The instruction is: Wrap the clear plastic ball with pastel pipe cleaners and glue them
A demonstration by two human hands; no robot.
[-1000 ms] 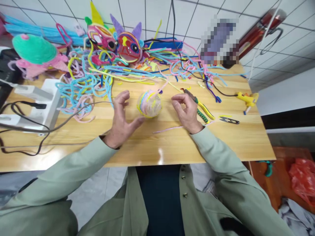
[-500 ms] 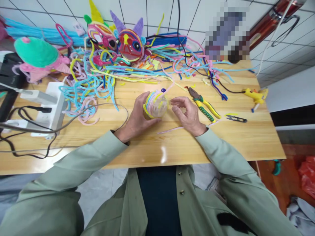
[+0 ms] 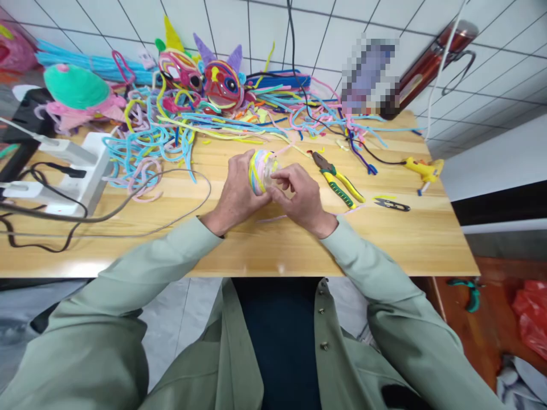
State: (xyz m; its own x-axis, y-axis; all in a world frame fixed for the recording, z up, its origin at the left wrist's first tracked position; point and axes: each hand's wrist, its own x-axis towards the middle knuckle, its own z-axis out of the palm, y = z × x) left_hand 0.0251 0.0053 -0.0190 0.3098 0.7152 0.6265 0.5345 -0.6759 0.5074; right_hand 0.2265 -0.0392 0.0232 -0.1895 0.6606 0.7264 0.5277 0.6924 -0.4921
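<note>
My left hand (image 3: 237, 191) is wrapped round the left side of a clear round ball (image 3: 258, 172) banded with yellow, blue and pink pipe cleaners. At the ball's bare, see-through right side, my right hand (image 3: 302, 199) has its fingers curled into a pinch. Whatever lies between those fingertips is too small to make out. A pink pipe cleaner (image 3: 273, 219) lies on the table beneath the right hand. Just to the right rest pliers (image 3: 337, 181) with green and yellow handles.
Thread snips (image 3: 392, 204) and a yellow glue gun (image 3: 425, 169) lie at the right. Tangled pipe cleaners (image 3: 149, 145) and finished colourful masks (image 3: 223, 84) fill the back. A white power strip (image 3: 92, 171) with cables is at the left. A red flask (image 3: 431, 68) stands back right.
My right hand has moved left to the ball and its fingers have closed into a pinch. The ball has turned slightly in my left hand. The camera view has shifted.
</note>
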